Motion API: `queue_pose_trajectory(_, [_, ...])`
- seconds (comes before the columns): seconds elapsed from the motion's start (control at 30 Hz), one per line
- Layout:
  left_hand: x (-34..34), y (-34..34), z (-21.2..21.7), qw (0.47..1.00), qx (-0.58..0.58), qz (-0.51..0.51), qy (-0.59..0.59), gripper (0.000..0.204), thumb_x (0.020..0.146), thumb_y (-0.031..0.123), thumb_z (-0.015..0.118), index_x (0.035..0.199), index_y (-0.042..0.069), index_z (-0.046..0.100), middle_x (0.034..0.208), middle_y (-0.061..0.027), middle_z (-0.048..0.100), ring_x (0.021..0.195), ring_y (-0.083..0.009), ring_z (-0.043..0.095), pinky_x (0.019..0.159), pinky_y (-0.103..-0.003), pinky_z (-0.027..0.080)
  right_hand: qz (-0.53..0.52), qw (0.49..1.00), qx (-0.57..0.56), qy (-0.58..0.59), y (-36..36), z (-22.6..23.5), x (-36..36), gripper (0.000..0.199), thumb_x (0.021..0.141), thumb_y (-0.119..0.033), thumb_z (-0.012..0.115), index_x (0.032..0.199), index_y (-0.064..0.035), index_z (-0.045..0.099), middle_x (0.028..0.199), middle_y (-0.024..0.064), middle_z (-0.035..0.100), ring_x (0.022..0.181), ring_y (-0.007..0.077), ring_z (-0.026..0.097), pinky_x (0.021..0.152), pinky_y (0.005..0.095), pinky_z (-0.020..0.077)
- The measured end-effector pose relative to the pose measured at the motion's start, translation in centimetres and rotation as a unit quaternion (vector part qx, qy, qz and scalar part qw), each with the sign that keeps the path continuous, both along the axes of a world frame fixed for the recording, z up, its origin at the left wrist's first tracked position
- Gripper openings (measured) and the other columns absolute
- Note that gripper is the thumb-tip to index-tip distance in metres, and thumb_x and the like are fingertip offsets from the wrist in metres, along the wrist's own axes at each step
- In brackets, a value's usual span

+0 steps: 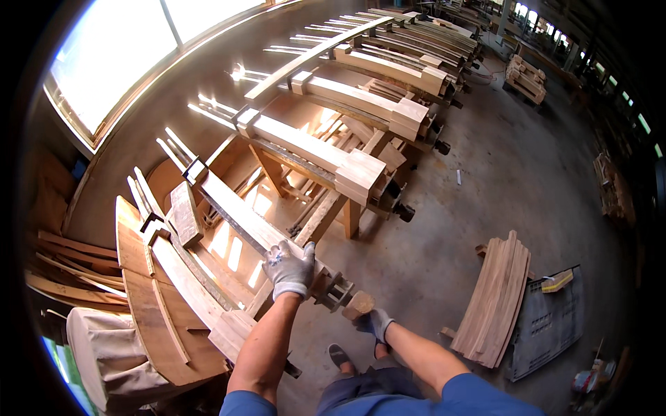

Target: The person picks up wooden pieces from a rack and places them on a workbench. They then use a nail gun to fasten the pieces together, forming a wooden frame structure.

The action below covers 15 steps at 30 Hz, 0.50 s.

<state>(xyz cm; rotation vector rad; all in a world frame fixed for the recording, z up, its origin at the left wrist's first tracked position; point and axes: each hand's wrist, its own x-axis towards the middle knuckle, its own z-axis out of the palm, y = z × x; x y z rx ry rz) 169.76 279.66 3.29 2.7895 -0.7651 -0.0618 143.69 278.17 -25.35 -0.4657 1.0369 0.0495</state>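
My left hand (288,269), in a grey-white work glove, lies over the near end of a long pale wooden beam (239,213), its fingers spread on the wood. The beam sits in a metal bar clamp, whose jaw and screw end (333,290) stick out just right of that hand. Past the screw end, a blunt wooden block (359,305) shows right against my right hand (379,323). That hand is gloved too, and its fingers curl closed with their tips partly hidden. What they hold cannot be made out.
More clamped beams (305,142) lie in a row on wooden trestles toward the back. A curved wood panel (149,305) and a cloth-covered round thing (104,360) stand at left. On the floor at right are stacked wooden strips (491,298) beside a dark panel (548,326).
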Motion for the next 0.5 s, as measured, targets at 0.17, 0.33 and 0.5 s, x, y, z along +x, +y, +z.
queue_pose_trajectory(0.17, [-0.3,-0.7,1.2,0.999,0.001,-0.018,0.038,0.076,0.093,0.063,0.059,0.132,-0.002,0.062,0.132,-0.0237,0.063,0.13,-0.0382,0.055,0.111,-0.05,0.038,-0.14,0.989,0.025,-0.045,-5.5,3.2,1.9,0.037,0.105,-0.042,0.058,0.116,-0.0087,0.071,0.102,0.0092,0.075,0.088,0.0229,0.071,0.078,0.0396,0.0582])
queue_pose_trajectory(0.33, [0.2,0.2,0.7,0.999,0.021,-0.01,0.038,0.078,0.094,0.066,0.057,0.134,-0.001,0.06,0.132,-0.0219,0.063,0.129,-0.0366,0.053,0.111,-0.05,0.037,-0.158,0.904,-0.382,-0.111,-3.5,14.6,5.8,0.041,0.105,-0.04,0.061,0.102,-0.0014,0.075,0.099,0.0073,0.074,0.091,0.0162,0.068,0.088,0.0317,0.0538])
queue_pose_trajectory(0.5, [0.0,0.2,0.7,0.999,0.027,-0.011,0.045,0.082,0.095,0.068,0.055,0.137,-0.002,0.057,0.135,-0.0217,0.061,0.133,-0.0359,0.051,0.113,-0.05,0.035,0.033,0.688,-0.724,-0.031,-0.2,21.6,3.9,0.032,0.104,-0.033,0.057,0.108,-0.006,0.074,0.126,0.0258,0.067,0.116,0.0452,0.063,0.101,0.0499,0.05])
